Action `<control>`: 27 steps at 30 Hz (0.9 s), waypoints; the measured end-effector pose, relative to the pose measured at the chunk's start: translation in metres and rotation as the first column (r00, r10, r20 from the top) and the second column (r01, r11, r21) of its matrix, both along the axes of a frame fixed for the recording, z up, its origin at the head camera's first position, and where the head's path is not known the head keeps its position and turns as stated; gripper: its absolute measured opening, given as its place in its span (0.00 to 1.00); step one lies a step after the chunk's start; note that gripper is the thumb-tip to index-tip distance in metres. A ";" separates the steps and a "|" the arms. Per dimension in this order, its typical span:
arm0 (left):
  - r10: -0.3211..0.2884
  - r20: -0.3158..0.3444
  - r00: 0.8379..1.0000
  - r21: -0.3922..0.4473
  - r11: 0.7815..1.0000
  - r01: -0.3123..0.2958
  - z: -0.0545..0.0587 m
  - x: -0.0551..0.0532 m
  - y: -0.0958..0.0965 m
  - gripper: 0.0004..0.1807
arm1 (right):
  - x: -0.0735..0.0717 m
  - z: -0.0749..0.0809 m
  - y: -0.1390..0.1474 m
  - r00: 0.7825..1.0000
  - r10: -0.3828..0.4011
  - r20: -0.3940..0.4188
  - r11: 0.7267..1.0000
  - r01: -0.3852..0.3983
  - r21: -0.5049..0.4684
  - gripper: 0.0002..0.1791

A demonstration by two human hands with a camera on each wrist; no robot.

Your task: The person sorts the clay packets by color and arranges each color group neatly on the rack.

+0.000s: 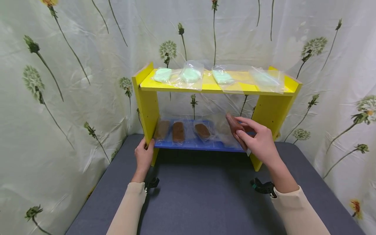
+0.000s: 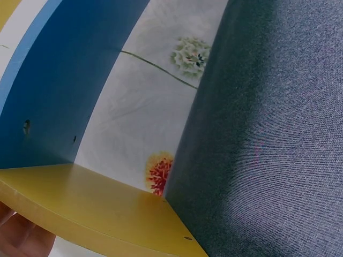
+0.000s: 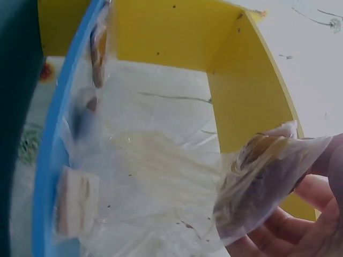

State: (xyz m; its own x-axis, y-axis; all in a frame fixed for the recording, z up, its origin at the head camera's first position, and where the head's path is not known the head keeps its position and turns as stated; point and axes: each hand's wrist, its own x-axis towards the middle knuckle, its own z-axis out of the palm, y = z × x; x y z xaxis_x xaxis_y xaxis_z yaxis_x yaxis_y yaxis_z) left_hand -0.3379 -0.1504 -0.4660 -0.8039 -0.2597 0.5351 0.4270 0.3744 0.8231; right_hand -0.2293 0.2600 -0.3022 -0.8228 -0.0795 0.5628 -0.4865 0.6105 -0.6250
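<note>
My left hand (image 1: 144, 156) grips the lower left side panel (image 1: 148, 111) of a small yellow rack, thumb at its front edge. In the left wrist view, fingers (image 2: 24, 235) show behind the yellow board. My right hand (image 1: 259, 140) holds a brown bar in a clear plastic bag (image 1: 236, 130) in front of the right part of the blue lower shelf (image 1: 191, 146). Thumb and fingers pinch the bar, and the clear film trails left from it in the right wrist view. Three bagged brown bars (image 1: 178, 132) lie on the blue shelf to its left.
Several pale green pieces (image 1: 191, 75) in clear bags lie along the yellow top shelf (image 1: 208, 85), some bags overhanging its front edge. The rack stands on a dark grey table (image 1: 191, 195). A flower-patterned curtain (image 1: 97, 65) hangs close behind and at both sides.
</note>
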 end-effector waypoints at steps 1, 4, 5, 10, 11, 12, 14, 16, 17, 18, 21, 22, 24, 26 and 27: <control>-0.001 0.000 1.000 0.000 1.000 0.001 0.000 0.000 0.000 0.18 | -0.002 0.002 0.001 1.000 -0.017 -0.018 1.000 0.018 0.008 0.22; 0.001 -0.001 1.000 0.001 1.000 -0.001 -0.001 0.000 -0.001 0.18 | -0.007 0.008 0.004 0.995 -0.051 -0.086 0.998 0.054 0.031 0.22; 0.002 -0.003 1.000 -0.001 1.000 -0.002 -0.001 0.000 -0.001 0.18 | -0.009 0.009 0.005 0.992 -0.059 -0.110 0.997 0.063 0.035 0.22; 0.007 -0.008 1.000 -0.003 1.000 -0.007 -0.001 0.000 -0.001 0.18 | -0.014 0.019 0.008 0.969 -0.101 -0.228 0.992 0.115 0.052 0.22; 0.005 -0.008 1.000 0.000 1.000 -0.005 -0.001 0.000 -0.001 0.19 | -0.014 0.021 0.008 0.962 -0.112 -0.250 0.990 0.130 0.057 0.22; 0.002 -0.006 1.000 0.004 1.000 -0.002 -0.001 0.000 -0.002 0.19 | -0.015 0.022 0.008 0.953 -0.125 -0.275 0.987 0.149 0.067 0.22; -0.003 -0.003 1.000 0.010 1.000 0.003 0.000 0.000 -0.001 0.19 | -0.017 0.025 0.008 0.932 -0.157 -0.327 0.976 0.198 0.094 0.21; -0.008 0.000 1.000 0.017 1.000 0.008 0.000 0.000 -0.002 0.20 | -0.020 0.026 0.009 0.907 -0.195 -0.374 0.959 0.257 0.122 0.21; -0.007 0.001 1.000 0.017 1.000 0.007 0.000 0.000 -0.001 0.20 | -0.022 0.025 0.009 0.893 -0.211 -0.397 0.949 0.285 0.137 0.21; -0.006 0.001 1.000 0.017 1.000 0.006 0.000 0.000 -0.001 0.20 | -0.025 0.024 0.009 0.880 -0.226 -0.417 0.937 0.314 0.155 0.20; -0.002 -0.002 1.000 0.010 1.000 0.002 0.000 0.000 -0.001 0.20 | -0.034 0.017 0.009 0.844 -0.251 -0.474 0.902 0.382 0.202 0.20; -0.001 -0.001 1.000 0.006 1.000 0.001 0.000 0.000 -0.001 0.20 | -0.037 0.014 0.010 0.831 -0.252 -0.495 0.891 0.399 0.216 0.19; -0.001 0.000 1.000 0.000 1.000 0.001 0.000 0.000 -0.001 0.19 | -0.044 0.007 0.011 0.811 -0.250 -0.529 0.871 0.427 0.243 0.19; -0.001 0.001 1.000 -0.005 1.000 0.001 0.000 0.000 -0.001 0.18 | -0.050 -0.001 0.012 0.798 -0.249 -0.548 0.853 0.449 0.266 0.18; 0.002 0.000 1.000 -0.007 1.000 -0.002 -0.001 0.000 0.000 0.18 | -0.054 -0.005 0.014 0.799 -0.249 -0.547 0.844 0.456 0.281 0.17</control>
